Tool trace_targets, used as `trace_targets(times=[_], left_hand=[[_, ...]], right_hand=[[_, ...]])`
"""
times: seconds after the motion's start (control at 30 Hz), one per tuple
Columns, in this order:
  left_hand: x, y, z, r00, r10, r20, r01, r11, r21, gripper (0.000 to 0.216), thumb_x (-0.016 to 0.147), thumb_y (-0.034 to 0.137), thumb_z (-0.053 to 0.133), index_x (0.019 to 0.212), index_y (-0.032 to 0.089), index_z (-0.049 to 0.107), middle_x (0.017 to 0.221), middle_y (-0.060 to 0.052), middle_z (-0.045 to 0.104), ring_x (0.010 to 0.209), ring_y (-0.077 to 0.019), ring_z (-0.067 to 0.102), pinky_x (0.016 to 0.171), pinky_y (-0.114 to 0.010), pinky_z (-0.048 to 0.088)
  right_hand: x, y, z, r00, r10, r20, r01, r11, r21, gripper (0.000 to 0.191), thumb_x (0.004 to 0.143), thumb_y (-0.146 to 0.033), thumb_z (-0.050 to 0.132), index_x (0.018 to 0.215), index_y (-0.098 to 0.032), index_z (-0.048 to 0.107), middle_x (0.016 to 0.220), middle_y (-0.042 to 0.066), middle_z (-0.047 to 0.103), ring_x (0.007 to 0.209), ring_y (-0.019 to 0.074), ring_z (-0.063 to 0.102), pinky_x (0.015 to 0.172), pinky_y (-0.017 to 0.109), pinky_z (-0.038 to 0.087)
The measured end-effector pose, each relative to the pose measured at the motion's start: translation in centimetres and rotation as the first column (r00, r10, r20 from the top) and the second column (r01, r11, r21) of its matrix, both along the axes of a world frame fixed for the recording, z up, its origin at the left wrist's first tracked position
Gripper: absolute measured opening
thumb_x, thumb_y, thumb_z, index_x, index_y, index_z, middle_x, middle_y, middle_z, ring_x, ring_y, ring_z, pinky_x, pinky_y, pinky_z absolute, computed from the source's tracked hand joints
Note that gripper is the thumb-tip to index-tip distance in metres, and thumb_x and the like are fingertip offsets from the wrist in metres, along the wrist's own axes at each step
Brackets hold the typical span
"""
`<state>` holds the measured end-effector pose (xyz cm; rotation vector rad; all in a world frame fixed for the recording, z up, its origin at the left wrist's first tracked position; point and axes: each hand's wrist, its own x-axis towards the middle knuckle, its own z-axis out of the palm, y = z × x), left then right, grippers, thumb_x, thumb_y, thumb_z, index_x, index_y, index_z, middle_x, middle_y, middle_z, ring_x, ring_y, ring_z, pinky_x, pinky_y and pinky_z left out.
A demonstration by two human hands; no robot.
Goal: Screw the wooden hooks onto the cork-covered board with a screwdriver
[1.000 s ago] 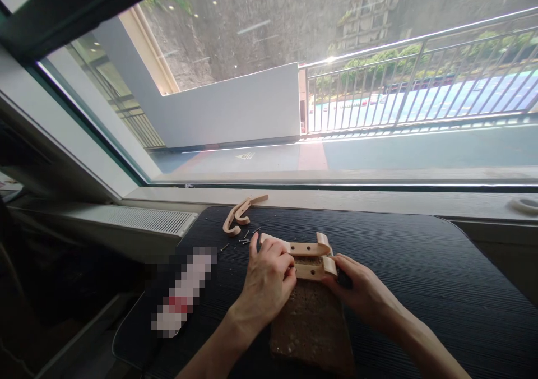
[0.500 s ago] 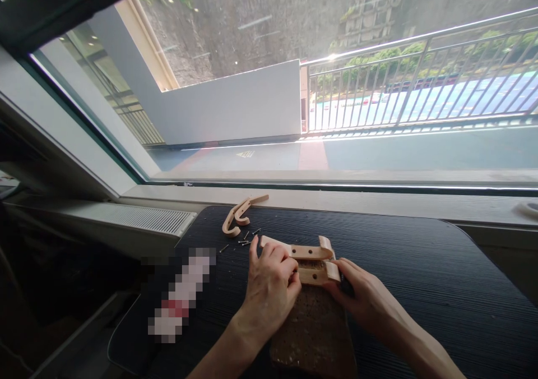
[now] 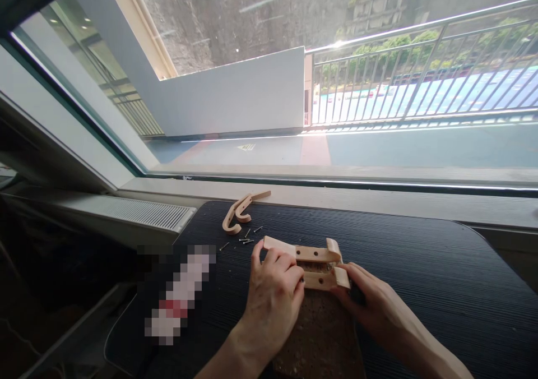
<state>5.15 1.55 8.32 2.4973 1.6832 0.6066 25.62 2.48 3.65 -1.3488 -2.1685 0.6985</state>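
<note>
Near hook's curl (image 3: 343, 277) within right grip (image 3: 376, 300)

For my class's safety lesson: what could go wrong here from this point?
The left hand and right hand are both at the nearer wooden hook on the brown board; uneven pressure might shift it. Loose metal fasteners lie just beyond the left hand and could get knocked and scattered.

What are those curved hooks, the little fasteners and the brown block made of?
Curved hooks: probably wood, smooth, from their pale tan colour. Fasteners: likely metal, given their grey glint. Brown block: perhaps wood, matt and pitted; shadow leaves it open.
</note>
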Motion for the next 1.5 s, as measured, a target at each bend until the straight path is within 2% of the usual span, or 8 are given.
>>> trace_targets(times=[0.5,0.93,1.03,1.1,1.23,1.3,1.37,1.5], left_hand=[[0.3,-0.3,0.1,1.0,0.021,0.015,-0.021,1.0,-0.014,0.013,0.082,0.014,0.051,0.078,0.023,0.06,0.085,0.001,0.065,0.095,-0.0203,0.052,0.103,-0.049,0.021],[0.4,-0.1,0.1,1.0,0.013,0.011,-0.013,1.0,-0.025,0.013,0.08,0.013,0.053,0.078,0.022,0.062,0.087,0.001,0.064,0.094,-0.0207,0.051,0.099,-0.047,0.026],[0.5,-0.2,0.1,1.0,0.03,-0.001,-0.03,0.999,-0.018,0.011,0.08,0.014,0.054,0.077,0.021,0.062,0.086,0.0,0.064,0.095,-0.0217,0.051,0.099,-0.047,0.027],[0.4,-0.2,0.1,0.999,0.034,-0.007,-0.034,0.999,-0.014,0.011,0.079,0.014,0.055,0.076,0.021,0.062,0.087,-0.001,0.064,0.095,-0.0222,0.051,0.098,-0.047,0.027],[0.3,-0.3,0.3,0.999,0.034,-0.004,-0.034,0.999,-0.009,0.01,0.079,0.014,0.055,0.076,0.021,0.062,0.089,-0.002,0.062,0.095,-0.0224,0.05,0.097,-0.048,0.028],[0.2,-0.4,0.4,0.999,0.039,-0.001,-0.039,0.999,-0.005,0.01,0.079,0.014,0.055,0.076,0.021,0.062,0.089,-0.002,0.062,0.095,-0.0223,0.05,0.097,-0.047,0.028],[0.1,-0.6,0.5,0.999,0.045,0.006,-0.045,0.999,0.005,0.01,0.079,0.014,0.055,0.077,0.02,0.062,0.089,-0.002,0.061,0.096,-0.022,0.05,0.097,-0.046,0.028],[-0.2,-0.9,0.3,0.998,0.046,0.033,-0.046,0.999,0.014,0.009,0.081,0.015,0.056,0.079,0.02,0.062,0.091,-0.002,0.061,0.096,-0.0217,0.049,0.091,-0.044,0.033]], right_hand=[[-0.2,-0.1,0.3,0.992,-0.009,-0.124,0.01,1.0,0.005,0.021,0.088,-0.032,0.05,0.102,-0.02,0.061,0.096,0.005,0.07,0.084,0.0203,0.064,0.074,0.029,0.05],[-0.1,-0.3,0.6,0.999,-0.016,-0.041,0.017,0.999,0.037,0.021,0.086,-0.034,0.051,0.099,-0.023,0.062,0.092,0.003,0.069,0.08,0.0188,0.064,0.069,0.026,0.05],[0.7,-0.2,1.0,0.998,-0.055,-0.022,0.056,0.996,0.066,0.032,0.079,-0.035,0.059,0.109,-0.023,0.061,0.092,0.002,0.069,0.076,0.0183,0.064,0.067,0.026,0.051],[1.6,-0.3,2.1,0.993,-0.117,-0.032,0.12,0.988,0.096,0.037,0.078,-0.036,0.059,0.113,-0.023,0.059,0.085,0.001,0.068,0.067,0.0162,0.063,0.061,0.025,0.05],[3.2,-1.0,6.2,0.945,-0.263,-0.195,0.302,0.93,0.207,0.02,0.084,-0.038,0.052,0.096,-0.025,0.062,0.073,0.001,0.065,0.054,0.0129,0.056,0.048,0.023,0.045],[3.0,-1.4,8.6,0.925,-0.27,-0.268,0.347,0.889,0.301,0.019,0.087,-0.038,0.048,0.096,-0.027,0.06,0.077,0.002,0.064,0.063,0.015,0.06,0.051,0.023,0.046],[2.1,-1.7,10.5,0.943,-0.229,-0.243,0.305,0.885,0.352,0.019,0.089,-0.037,0.044,0.095,-0.027,0.059,0.089,0.005,0.064,0.076,0.0179,0.061,0.058,0.026,0.048],[-1.0,-1.5,11.6,0.969,-0.173,-0.176,0.226,0.908,0.352,0.021,0.089,-0.04,0.045,0.086,-0.023,0.057,0.074,0.002,0.061,0.06,0.0138,0.054,0.052,0.025,0.043]])
